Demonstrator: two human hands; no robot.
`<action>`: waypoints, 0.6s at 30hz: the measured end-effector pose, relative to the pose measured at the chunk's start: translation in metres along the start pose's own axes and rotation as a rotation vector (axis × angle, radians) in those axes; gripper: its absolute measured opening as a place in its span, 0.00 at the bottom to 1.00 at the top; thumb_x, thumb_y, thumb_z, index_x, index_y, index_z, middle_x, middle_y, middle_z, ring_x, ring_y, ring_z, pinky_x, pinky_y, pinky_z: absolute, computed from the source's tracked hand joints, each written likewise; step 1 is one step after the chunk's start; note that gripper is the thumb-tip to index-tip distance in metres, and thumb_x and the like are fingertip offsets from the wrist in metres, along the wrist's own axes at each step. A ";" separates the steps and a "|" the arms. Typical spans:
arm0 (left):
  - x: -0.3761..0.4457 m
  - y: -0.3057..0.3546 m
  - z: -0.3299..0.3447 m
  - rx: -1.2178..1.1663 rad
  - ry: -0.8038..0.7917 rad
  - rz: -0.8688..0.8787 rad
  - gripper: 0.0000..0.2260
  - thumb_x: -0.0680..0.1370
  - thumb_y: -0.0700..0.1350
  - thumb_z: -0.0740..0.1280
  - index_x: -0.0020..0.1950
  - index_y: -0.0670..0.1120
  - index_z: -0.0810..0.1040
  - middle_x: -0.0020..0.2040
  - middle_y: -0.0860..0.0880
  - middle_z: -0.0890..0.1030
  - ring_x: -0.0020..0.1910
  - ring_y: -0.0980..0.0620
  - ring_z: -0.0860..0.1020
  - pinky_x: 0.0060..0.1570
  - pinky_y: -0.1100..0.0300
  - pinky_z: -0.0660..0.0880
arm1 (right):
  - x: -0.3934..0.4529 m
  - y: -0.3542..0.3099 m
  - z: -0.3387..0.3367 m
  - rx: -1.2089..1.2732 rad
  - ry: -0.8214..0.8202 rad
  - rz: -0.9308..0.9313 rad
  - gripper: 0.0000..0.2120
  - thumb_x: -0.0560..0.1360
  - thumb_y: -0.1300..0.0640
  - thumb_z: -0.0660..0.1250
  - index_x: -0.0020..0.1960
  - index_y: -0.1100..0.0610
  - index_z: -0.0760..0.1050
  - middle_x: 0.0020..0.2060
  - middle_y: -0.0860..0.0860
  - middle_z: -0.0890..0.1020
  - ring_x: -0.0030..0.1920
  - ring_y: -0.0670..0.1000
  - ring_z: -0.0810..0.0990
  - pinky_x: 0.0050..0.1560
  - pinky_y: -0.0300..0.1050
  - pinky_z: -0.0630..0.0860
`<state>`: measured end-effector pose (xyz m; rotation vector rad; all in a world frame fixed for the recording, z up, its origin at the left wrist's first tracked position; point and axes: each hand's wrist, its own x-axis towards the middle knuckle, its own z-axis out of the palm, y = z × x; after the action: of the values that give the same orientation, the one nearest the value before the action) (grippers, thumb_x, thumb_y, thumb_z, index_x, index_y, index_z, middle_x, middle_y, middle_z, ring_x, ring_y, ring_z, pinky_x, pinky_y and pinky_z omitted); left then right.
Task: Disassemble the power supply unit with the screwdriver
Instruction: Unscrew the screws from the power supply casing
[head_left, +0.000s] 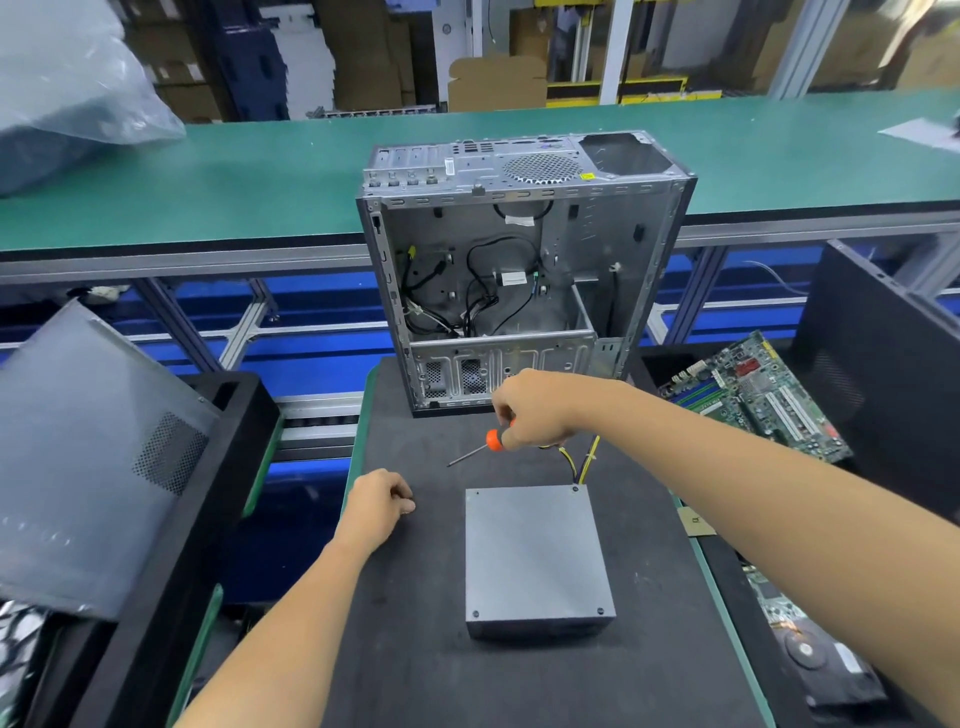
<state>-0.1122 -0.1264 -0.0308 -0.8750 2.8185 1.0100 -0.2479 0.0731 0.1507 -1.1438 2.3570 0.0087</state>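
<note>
The grey power supply unit (535, 556) lies flat on the black mat (415, 649), lid up, with screws at its corners and yellow and black wires (584, 460) leaving its far edge. My right hand (535, 408) grips the orange-handled screwdriver (485, 446) above the mat beyond the unit; its shaft points down and left. My left hand (379, 501) rests on the mat to the left of the unit with curled fingers; whether it holds something small I cannot tell.
An open, gutted computer case (519, 270) stands at the mat's far end. A grey side panel (88, 467) leans in a black bin at the left. A green motherboard (758, 400) lies at the right, a hard drive (821, 660) lower right. A green conveyor (208, 176) runs behind.
</note>
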 end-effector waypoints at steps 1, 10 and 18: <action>0.001 0.000 -0.001 -0.004 -0.016 -0.001 0.05 0.70 0.34 0.74 0.40 0.42 0.82 0.38 0.49 0.77 0.38 0.50 0.77 0.42 0.62 0.71 | 0.000 0.000 0.000 0.001 -0.002 0.000 0.22 0.76 0.46 0.65 0.53 0.66 0.76 0.38 0.59 0.82 0.39 0.60 0.84 0.31 0.40 0.71; -0.006 -0.007 -0.015 -0.172 0.050 -0.053 0.10 0.74 0.31 0.68 0.46 0.45 0.80 0.39 0.47 0.80 0.35 0.56 0.75 0.44 0.64 0.74 | -0.014 -0.001 -0.034 -0.023 0.041 -0.026 0.14 0.72 0.48 0.71 0.47 0.58 0.78 0.26 0.47 0.78 0.25 0.48 0.78 0.30 0.38 0.70; -0.013 0.078 -0.026 -0.088 0.002 0.375 0.09 0.74 0.40 0.71 0.53 0.46 0.80 0.46 0.53 0.80 0.43 0.55 0.77 0.46 0.72 0.70 | -0.024 0.000 -0.055 -0.013 0.092 -0.081 0.14 0.70 0.48 0.75 0.46 0.57 0.80 0.37 0.54 0.83 0.36 0.55 0.83 0.33 0.40 0.72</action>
<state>-0.1372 -0.0858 0.0374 -0.3530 3.0274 1.1751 -0.2598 0.0782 0.2089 -1.2702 2.3913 -0.0579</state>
